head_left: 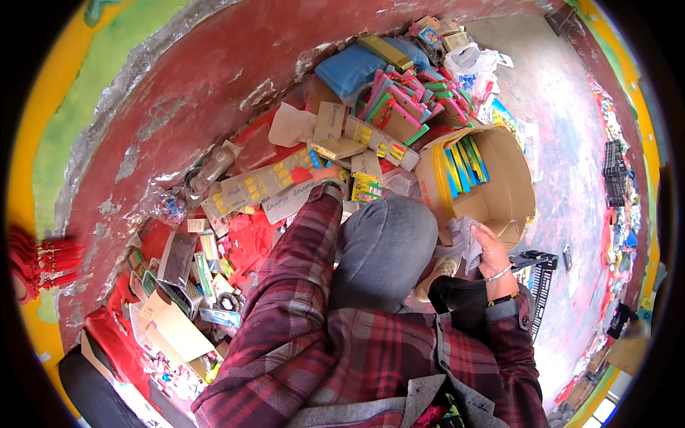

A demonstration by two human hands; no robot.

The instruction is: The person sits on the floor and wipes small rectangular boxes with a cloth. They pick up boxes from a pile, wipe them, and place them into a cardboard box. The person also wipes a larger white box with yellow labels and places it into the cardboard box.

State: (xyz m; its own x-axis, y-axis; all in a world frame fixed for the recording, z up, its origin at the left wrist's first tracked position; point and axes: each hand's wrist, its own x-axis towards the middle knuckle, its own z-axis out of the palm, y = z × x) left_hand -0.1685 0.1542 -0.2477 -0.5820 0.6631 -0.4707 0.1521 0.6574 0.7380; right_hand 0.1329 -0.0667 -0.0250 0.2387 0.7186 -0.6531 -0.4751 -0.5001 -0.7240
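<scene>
My left hand (326,173) reaches out to the pile by the wall, beside a small blue item (314,158) and a flat tan carton (337,148). Its fingers are too small and partly covered to show whether they grip anything. Bent around a crumpled grey cloth (467,241), the fingers of my right hand (492,251) hold it next to my knee. Just beyond that cloth, a round-sided cardboard box (510,192) lies with its opening facing me, and yellow and blue packs (465,167) stand inside it. Long tan cartons with yellow spots (267,184) lie left of my left hand.
Pink and green folder-like items (399,107) are heaped behind the cartons, near a blue bundle (349,70). At right stands a black plastic crate (546,274). An opened carton (171,328) and mixed goods lie at lower left. The peeling red wall (193,85) rises behind.
</scene>
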